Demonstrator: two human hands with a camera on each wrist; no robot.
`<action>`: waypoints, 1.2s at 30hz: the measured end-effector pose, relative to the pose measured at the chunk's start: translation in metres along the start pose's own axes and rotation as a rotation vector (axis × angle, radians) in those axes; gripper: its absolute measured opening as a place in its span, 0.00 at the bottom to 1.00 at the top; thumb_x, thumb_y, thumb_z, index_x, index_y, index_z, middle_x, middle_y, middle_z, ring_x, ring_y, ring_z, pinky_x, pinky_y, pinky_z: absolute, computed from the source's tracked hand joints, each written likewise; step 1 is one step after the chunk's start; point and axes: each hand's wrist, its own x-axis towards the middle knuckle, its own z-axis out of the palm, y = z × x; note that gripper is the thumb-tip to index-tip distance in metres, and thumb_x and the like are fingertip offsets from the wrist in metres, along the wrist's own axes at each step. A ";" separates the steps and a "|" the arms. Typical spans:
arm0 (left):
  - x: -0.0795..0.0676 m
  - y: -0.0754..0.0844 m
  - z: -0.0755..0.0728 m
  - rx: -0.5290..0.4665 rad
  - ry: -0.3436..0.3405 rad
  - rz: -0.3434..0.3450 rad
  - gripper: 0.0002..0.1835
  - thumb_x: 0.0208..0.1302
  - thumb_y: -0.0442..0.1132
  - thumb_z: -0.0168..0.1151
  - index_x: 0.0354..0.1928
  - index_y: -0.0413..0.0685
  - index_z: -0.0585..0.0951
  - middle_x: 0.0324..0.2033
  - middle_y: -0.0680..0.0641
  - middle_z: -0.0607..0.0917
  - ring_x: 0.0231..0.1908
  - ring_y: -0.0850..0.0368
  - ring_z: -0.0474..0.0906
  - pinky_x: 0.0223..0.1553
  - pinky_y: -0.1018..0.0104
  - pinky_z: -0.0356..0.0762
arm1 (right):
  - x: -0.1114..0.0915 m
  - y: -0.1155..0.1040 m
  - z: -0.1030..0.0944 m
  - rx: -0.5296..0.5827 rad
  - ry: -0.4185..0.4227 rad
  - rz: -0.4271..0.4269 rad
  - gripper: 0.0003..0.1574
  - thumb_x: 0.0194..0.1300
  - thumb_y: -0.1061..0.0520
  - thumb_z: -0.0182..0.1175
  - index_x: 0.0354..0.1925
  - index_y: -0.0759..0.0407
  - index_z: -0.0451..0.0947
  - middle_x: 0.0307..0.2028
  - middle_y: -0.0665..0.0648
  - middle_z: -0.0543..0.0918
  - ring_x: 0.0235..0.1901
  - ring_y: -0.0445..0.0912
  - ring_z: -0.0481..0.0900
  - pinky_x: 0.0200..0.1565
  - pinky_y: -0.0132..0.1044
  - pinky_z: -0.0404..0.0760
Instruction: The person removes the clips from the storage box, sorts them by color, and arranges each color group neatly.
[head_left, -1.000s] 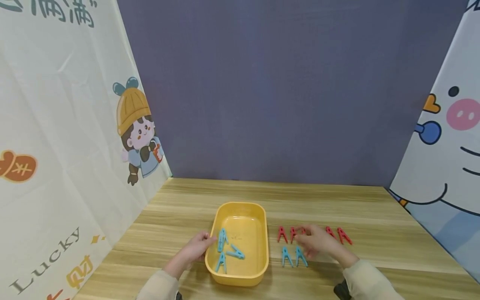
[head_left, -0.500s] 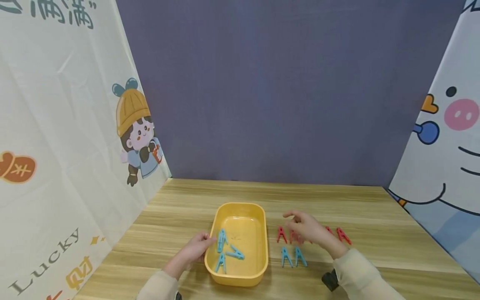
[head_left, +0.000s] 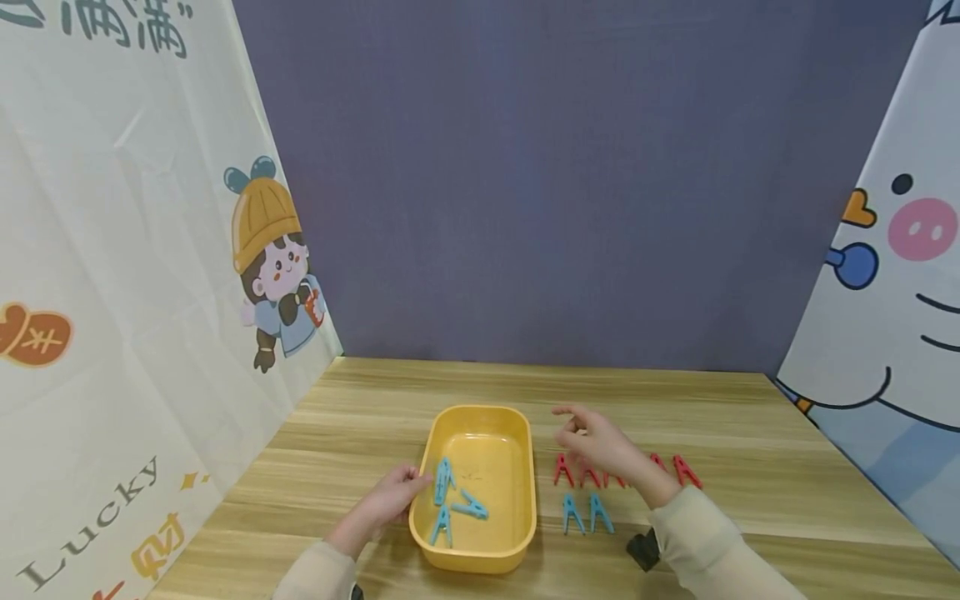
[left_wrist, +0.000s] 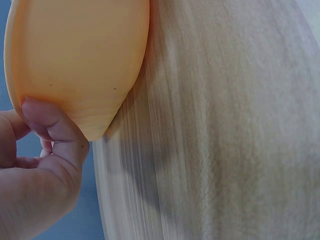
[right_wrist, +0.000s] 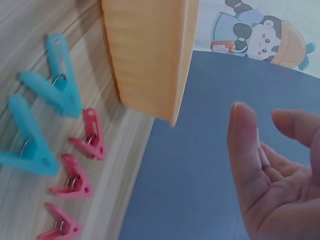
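Note:
My left hand (head_left: 395, 494) grips the left rim of a yellow plastic tub (head_left: 480, 563); in the left wrist view, the thumb (left_wrist: 42, 112) bends against the tub's wall. Three blue clothespins lie inside, one of them (head_left: 471, 504) towards the middle. Above a row of red clothespins, my right hand (head_left: 600, 442) hangs in the air and holds nothing. In the right wrist view its thumb and index finger stand apart. A red clothespin (head_left: 562, 471) lies nearest the tub. Two blue clothespins (head_left: 573, 513) lie in front of the red row, partly covered by no hand.
The wooden table (head_left: 360, 400) reaches back to a dark blue-grey backdrop (head_left: 525, 208). Printed cloths hang at both sides. A black wrist device (head_left: 643, 550) shows under the right sleeve.
My right hand has risen and moved left, away from the blue clothespins, uncovering more of the red row. My left hand and the tub have stayed in place.

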 end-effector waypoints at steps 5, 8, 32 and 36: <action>0.000 -0.001 -0.001 -0.003 -0.001 -0.001 0.12 0.69 0.42 0.49 0.36 0.39 0.64 0.30 0.44 0.73 0.27 0.56 0.75 0.25 0.65 0.76 | 0.005 -0.006 0.007 0.001 0.030 -0.021 0.30 0.67 0.56 0.54 0.63 0.64 0.58 0.36 0.61 0.73 0.25 0.54 0.78 0.19 0.44 0.78; -0.001 -0.002 -0.001 -0.008 -0.002 -0.001 0.12 0.69 0.42 0.49 0.36 0.39 0.64 0.30 0.44 0.72 0.27 0.56 0.75 0.25 0.65 0.76 | 0.008 -0.010 0.012 -0.015 0.056 -0.039 0.30 0.66 0.59 0.54 0.62 0.65 0.59 0.36 0.60 0.74 0.27 0.55 0.78 0.22 0.40 0.78; 0.000 -0.002 -0.001 -0.015 0.005 0.008 0.11 0.68 0.41 0.50 0.36 0.39 0.64 0.31 0.43 0.73 0.27 0.56 0.75 0.26 0.66 0.76 | 0.024 -0.013 0.048 0.051 -0.055 -0.089 0.29 0.66 0.61 0.54 0.62 0.67 0.59 0.36 0.60 0.72 0.27 0.52 0.76 0.25 0.49 0.79; 0.001 -0.002 0.000 -0.020 -0.004 0.012 0.12 0.68 0.41 0.50 0.36 0.39 0.64 0.31 0.43 0.73 0.27 0.56 0.75 0.26 0.66 0.76 | 0.024 -0.010 0.052 0.036 -0.071 -0.092 0.28 0.66 0.59 0.55 0.61 0.67 0.61 0.36 0.59 0.72 0.27 0.51 0.77 0.24 0.45 0.79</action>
